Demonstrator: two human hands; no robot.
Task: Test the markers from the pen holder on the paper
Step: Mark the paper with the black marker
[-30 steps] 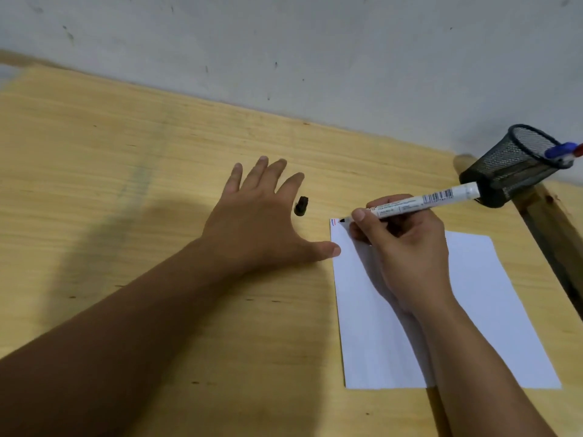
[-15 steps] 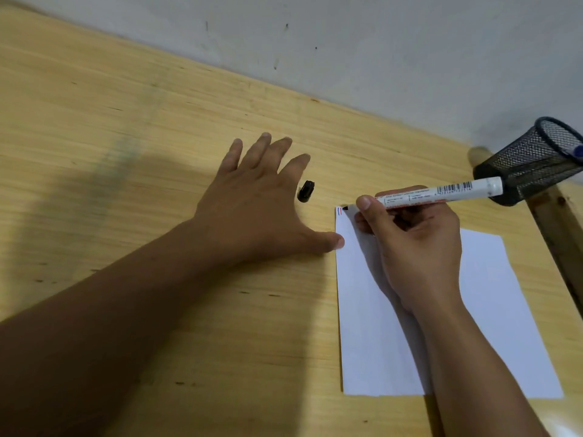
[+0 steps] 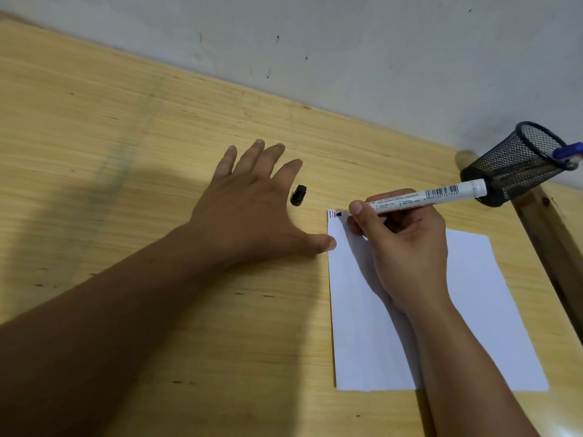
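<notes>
Where right hand [image 3: 407, 247] covers paper [image 3: 473, 310], marker [image 3: 426, 197] tip barely visible.

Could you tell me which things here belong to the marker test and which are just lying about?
In use: marker in right hand; paper; cap; holder; left hand steadying the paper.
Lying about: wooden strip beside the holder.

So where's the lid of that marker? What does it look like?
Look at the white paper on the wooden table. Just past its top left corner, beside the left hand, lies the cap. It is the only small black stubby thing lying loose there.
</notes>
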